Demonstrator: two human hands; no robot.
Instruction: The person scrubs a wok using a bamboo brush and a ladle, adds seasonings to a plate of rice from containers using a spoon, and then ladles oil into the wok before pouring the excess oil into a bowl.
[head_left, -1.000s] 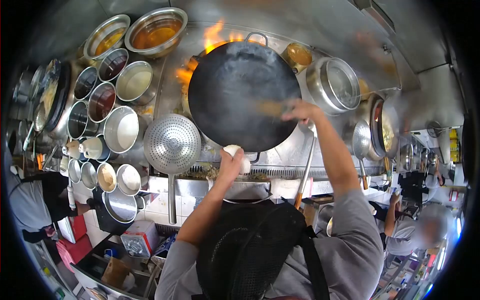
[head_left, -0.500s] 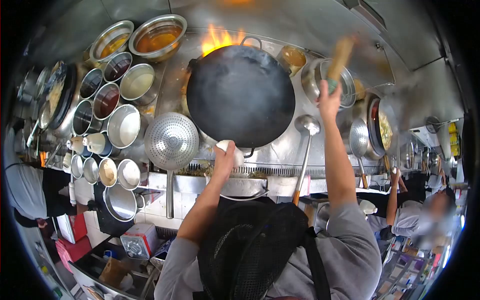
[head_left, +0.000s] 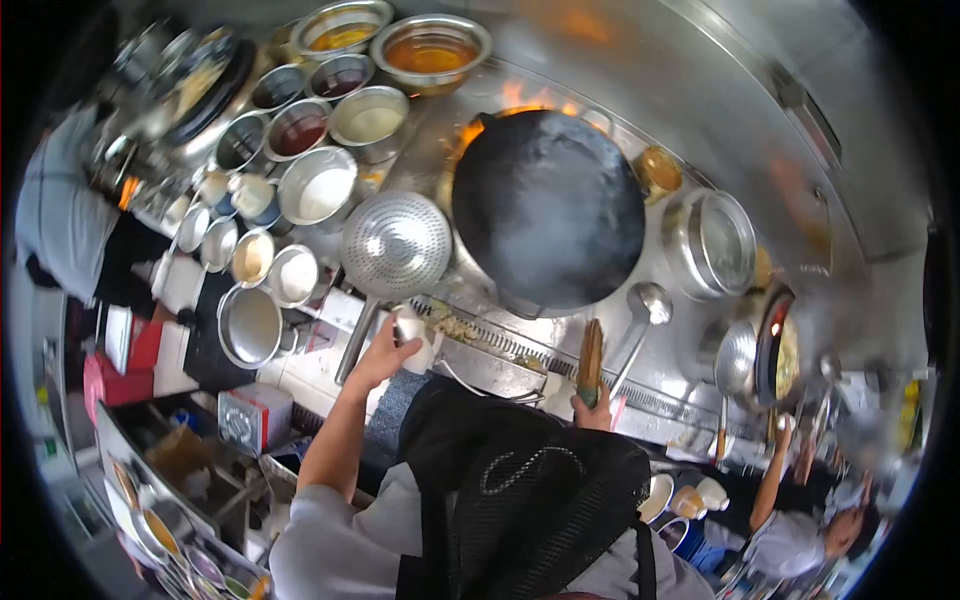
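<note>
My left hand (head_left: 378, 358) is closed round a folded white cloth (head_left: 416, 338), near the handle of a large perforated strainer (head_left: 397, 243). In my right hand (head_left: 594, 412) is a bamboo wok brush (head_left: 591, 362) with a green band, its bristle end pointing away from me. Both hands are at the stove's front edge, apart from the big black wok (head_left: 548, 215). Smoke hangs over the wok and flames (head_left: 530, 98) show behind its far rim. A steel ladle (head_left: 650, 303) lies just beyond the brush.
Several steel pots of sauces and seasonings (head_left: 318, 185) stand left of the wok. To its right are a steel pot (head_left: 710, 243) and a second strainer (head_left: 736, 358). One person (head_left: 70, 210) stands at far left, another (head_left: 795, 540) at lower right.
My right hand has brought the brush from the right-hand pot down to the stove's front edge. My left hand and cloth have left the wok's near handle. The view has turned.
</note>
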